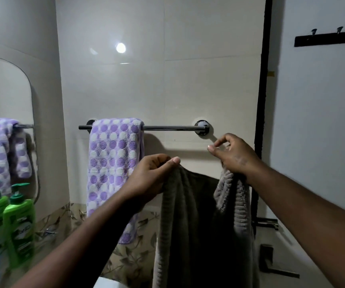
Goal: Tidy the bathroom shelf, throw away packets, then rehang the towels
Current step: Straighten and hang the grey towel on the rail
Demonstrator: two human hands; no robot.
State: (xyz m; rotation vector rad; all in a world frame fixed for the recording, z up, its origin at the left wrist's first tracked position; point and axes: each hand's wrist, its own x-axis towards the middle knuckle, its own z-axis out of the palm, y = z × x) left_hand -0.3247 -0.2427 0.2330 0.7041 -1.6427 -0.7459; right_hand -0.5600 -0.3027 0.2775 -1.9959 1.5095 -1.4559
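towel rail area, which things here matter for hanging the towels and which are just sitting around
Part of the job:
- grey towel, held up below the rail by the left hand and right hand
- towel rail, right half bare
- purple dotted towel, already draped over the rail

Just there:
- green pump bottle
- mirror
- hook strip on the right wall
- door handle

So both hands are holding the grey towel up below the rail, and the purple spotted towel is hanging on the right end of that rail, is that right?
Not quite. The head view shows the purple spotted towel hanging on the left end of the rail, not the right. The rest holds: the left hand and right hand hold the grey towel up below the rail.
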